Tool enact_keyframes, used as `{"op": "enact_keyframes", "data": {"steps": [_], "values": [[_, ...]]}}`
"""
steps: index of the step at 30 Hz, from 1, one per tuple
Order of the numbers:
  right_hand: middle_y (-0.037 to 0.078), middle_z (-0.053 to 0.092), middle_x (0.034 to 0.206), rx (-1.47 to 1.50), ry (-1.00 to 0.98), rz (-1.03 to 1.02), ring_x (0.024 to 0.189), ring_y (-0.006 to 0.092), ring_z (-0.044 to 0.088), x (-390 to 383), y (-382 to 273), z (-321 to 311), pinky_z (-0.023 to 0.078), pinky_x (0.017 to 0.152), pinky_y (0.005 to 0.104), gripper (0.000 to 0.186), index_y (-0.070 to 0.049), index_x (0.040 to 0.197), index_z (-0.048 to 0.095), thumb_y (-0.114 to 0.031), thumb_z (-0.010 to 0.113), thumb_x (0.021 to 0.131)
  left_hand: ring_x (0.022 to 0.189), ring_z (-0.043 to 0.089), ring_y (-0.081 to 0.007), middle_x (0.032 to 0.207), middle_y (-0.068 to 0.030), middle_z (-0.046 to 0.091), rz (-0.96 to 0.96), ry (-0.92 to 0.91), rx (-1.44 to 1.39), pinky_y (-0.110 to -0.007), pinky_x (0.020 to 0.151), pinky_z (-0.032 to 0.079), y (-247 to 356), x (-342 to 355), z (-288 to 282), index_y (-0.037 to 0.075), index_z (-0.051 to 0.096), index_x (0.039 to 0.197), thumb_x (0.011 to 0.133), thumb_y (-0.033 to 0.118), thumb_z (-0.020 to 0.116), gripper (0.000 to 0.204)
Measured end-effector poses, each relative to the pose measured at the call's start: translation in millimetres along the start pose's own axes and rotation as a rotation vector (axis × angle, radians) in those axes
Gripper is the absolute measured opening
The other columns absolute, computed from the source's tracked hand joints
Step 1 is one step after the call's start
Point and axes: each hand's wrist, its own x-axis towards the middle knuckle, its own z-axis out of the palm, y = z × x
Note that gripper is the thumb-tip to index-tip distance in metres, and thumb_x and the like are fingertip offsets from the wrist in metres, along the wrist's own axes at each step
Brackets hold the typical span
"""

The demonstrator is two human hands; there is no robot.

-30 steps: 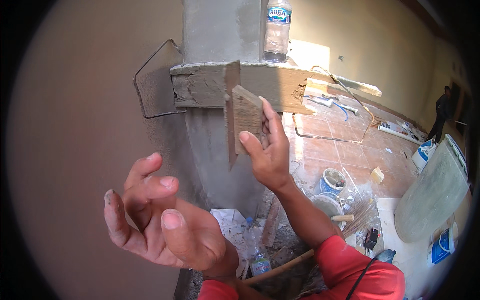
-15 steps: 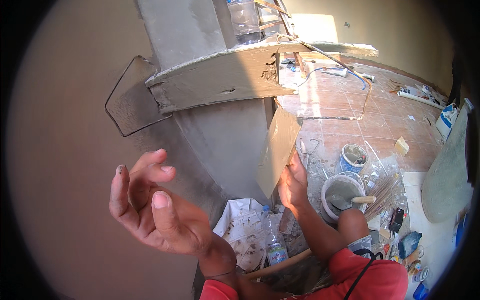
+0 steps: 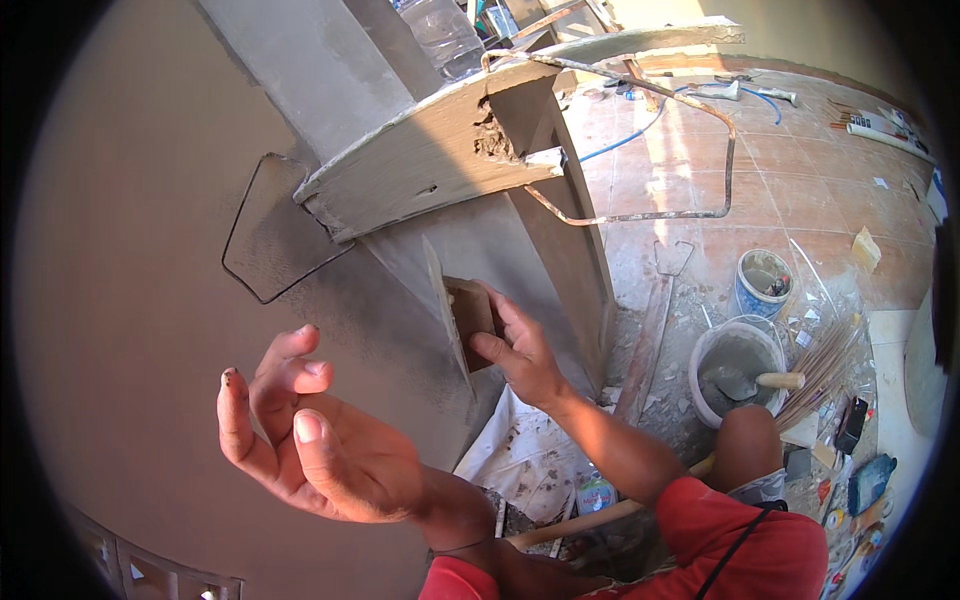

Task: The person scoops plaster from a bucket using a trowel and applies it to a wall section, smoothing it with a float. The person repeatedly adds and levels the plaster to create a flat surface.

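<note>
My right hand (image 3: pixel 525 350) grips a plastering float (image 3: pixel 470 318) by the block on its back. The float's thin plate stands nearly upright and is seen almost edge-on, in front of the smooth grey panel under the ledge. My left hand (image 3: pixel 325 450) is raised palm up before the brown plastered wall (image 3: pixel 140 260), with fingers apart and loosely bent, holding nothing. Dried grey matter marks one of its fingertips. Above the float runs a plastered ledge (image 3: pixel 400 170) with a rough, broken patch near its right end.
Bent metal rods (image 3: pixel 733 160) jut from the ledge. To the right stand a mortar bucket (image 3: pixel 700 400) with a wooden-handled tool (image 3: pixel 780 380) in it and a smaller blue-and-white bucket (image 3: pixel 743 300). A dirty white sheet (image 3: pixel 525 450) and a plastic bottle (image 3: pixel 596 496) lie low.
My right hand has moved left with the float and turned it, from its broad face showing to nearly edge-on. The view has shifted; my left hand keeps its pose.
</note>
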Motion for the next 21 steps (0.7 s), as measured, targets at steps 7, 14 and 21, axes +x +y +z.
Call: {"op": "enact_keyframes", "data": {"steps": [7, 14, 21], "values": [[0.011, 0.055, 0.127, 0.652, -0.035, 0.329, 0.111, 0.0161, 0.057, -43, -34, -38, 0.047, 0.094, 0.0316, 0.049, 0.004, 0.138, 0.038, -0.011, 0.052, 0.094, 0.102, 0.058, -0.033, 0.088, -0.0106, 0.064, 0.014, 0.01, -0.011, -0.05, 0.098, 0.034, 11, 1, 5, -0.001, 0.044, 0.133, 0.089, 0.013, 0.045, 0.046], [0.014, 0.059, 0.124, 0.837, 0.069, 0.353, 0.109, 0.0267, 0.062, -54, -31, -72, 0.053, 0.09, 0.0413, 0.038, -0.001, 0.131, 0.05, -0.02, 0.045, 0.097, 0.103, 0.057, -0.0355, 0.089, -0.0131, 0.063, 0.06, 0.159, -0.056, -0.05, 0.1, 0.033, 8, 7, -25, -0.003, 0.044, 0.133, 0.089, 0.013, 0.044, 0.046], [0.013, 0.055, 0.129, 0.705, -0.23, 0.156, 0.114, 0.027, 0.056, -64, -37, -77, 0.048, 0.094, 0.041, 0.044, -0.004, 0.134, 0.046, -0.028, 0.042, 0.097, 0.099, 0.057, -0.0343, 0.087, -0.0137, 0.062, -0.016, 0.288, -0.106, -0.047, 0.099, 0.035, 3, 12, -58, -0.006, 0.044, 0.131, 0.088, 0.011, 0.046, 0.047]]}}
